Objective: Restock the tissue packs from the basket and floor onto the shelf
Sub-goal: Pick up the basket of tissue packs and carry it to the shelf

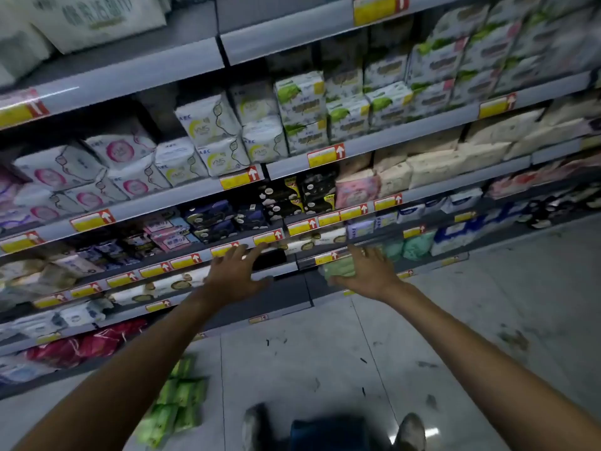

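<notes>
Right hand point(364, 275) grips pale green tissue pack point(340, 267), blurred.

Two bare hands reach toward the shelving: the left hand point(239, 271) with fingers spread and holding nothing, the right hand point(366, 271) with its fingers wrapped over one pale green tissue pack point(338, 267). Below and left of that grip, green packs on the floor point(177, 402) lie in one loose cluster; blur keeps the exact count unclear, roughly six to eight. Two shoes point(411, 431) show under the grip, with one dark blue basket point(328, 432) between them. Above the grip, about six shelf tiers point(390, 135) rise, carrying over twenty yellow price tags point(327, 155).
</notes>
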The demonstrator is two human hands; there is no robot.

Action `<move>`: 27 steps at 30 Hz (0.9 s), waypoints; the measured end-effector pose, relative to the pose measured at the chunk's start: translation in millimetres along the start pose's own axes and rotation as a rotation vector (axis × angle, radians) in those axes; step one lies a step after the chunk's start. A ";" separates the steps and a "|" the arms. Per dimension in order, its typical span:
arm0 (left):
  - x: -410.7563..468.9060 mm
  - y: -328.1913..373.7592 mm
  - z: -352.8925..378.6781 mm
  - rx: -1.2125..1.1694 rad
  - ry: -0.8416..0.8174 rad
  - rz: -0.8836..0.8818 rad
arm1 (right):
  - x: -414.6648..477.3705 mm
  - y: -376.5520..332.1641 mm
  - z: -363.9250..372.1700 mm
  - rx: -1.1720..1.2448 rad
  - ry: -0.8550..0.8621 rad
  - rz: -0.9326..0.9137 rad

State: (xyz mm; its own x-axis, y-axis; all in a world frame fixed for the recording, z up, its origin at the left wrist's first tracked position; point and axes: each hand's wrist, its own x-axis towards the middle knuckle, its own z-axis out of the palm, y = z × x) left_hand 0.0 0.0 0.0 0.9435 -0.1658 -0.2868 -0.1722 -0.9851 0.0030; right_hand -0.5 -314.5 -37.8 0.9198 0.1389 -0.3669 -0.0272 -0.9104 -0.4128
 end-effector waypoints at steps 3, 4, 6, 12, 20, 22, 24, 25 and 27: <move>35.5 4.7 -9.4 -0.016 0.009 0.106 | 4.1 1.1 -8.1 0.021 0.058 0.103; 47.6 5.3 -12.5 -0.018 -0.003 0.155 | 3.0 0.8 -10.9 0.034 0.073 0.153; 74.1 2.2 -9.8 -0.004 0.014 0.267 | 3.2 -2.0 -14.8 0.055 0.112 0.246; 120.2 -0.5 -21.8 0.015 -0.056 0.544 | -20.4 -16.0 -29.8 0.118 0.237 0.474; 161.0 90.6 -59.2 0.071 -0.099 0.792 | -77.6 28.8 -57.9 0.151 0.334 0.684; 172.3 126.4 -64.0 0.071 -0.107 0.827 | -85.3 58.3 -67.2 0.163 0.345 0.711; 186.1 168.3 -65.0 0.079 -0.113 0.838 | -90.9 94.7 -76.6 0.172 0.356 0.727; 191.8 192.8 -65.5 0.092 -0.111 0.847 | -93.6 115.5 -81.6 0.181 0.358 0.734; 199.3 246.0 -68.5 0.125 -0.103 0.861 | -100.8 160.6 -91.8 0.209 0.363 0.736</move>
State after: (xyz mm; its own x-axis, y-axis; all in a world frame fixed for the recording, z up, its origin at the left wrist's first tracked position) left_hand 165.0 -278.6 9.2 0.4418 -0.8387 -0.3183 -0.8486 -0.5059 0.1550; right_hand -61.6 -510.5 9.4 0.7066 -0.6276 -0.3268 -0.7076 -0.6236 -0.3324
